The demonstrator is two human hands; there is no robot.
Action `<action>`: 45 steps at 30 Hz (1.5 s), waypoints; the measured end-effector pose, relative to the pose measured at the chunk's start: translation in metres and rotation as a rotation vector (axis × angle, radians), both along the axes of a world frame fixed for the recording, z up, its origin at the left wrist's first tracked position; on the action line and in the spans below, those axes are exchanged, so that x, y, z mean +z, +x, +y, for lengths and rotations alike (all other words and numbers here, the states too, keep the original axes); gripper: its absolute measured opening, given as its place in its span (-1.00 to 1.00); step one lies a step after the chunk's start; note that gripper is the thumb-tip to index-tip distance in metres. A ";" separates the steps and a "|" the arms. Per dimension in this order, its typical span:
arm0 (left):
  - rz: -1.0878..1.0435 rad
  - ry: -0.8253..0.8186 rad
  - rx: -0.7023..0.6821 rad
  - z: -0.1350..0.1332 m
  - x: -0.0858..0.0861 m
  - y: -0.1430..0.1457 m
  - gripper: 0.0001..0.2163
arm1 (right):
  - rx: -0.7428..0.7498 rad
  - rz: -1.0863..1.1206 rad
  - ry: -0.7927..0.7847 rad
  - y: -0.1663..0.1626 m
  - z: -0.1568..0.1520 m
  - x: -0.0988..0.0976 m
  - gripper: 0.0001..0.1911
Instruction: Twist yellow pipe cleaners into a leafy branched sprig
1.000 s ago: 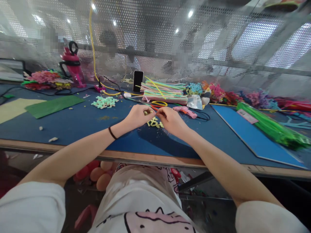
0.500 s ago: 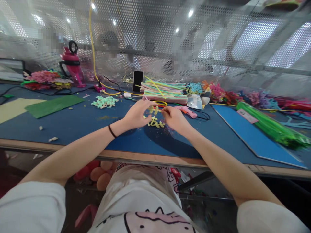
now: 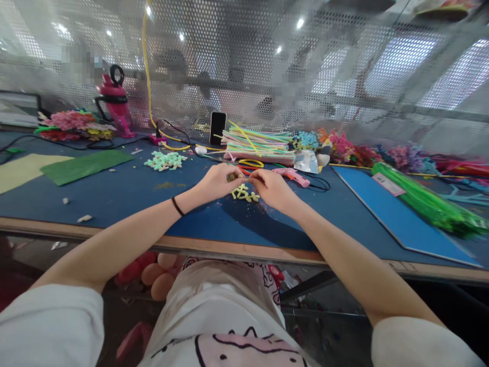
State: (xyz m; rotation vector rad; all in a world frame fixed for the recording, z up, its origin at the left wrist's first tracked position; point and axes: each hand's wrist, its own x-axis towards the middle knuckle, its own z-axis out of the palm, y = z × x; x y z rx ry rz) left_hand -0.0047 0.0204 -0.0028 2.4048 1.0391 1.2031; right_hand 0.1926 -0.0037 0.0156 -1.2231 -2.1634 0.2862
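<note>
Blue surface (image 3: 126, 204), my left hand (image 3: 221, 181) pinching a yellow bit (image 3: 231, 177), right hand (image 3: 274, 189) can't tell — loose grip could drop it.

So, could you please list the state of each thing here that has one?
Left hand: grip closed on a yellow piece
Right hand: grip pinched, contents hidden
Phone: upright, screen dark
Bottle: standing
Glue gun: lying down, on or off unclear
Colored sticks: stacked
Mint pieces: heaped
Green bundle: in clear wrap
Blue board: lying flat
Green sheet: flat, overlapping the pale sheet
</note>
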 end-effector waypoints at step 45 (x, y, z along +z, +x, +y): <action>-0.616 -0.701 -0.130 -0.001 -0.002 0.004 -0.67 | -0.023 0.109 0.234 0.003 0.003 -0.004 -0.81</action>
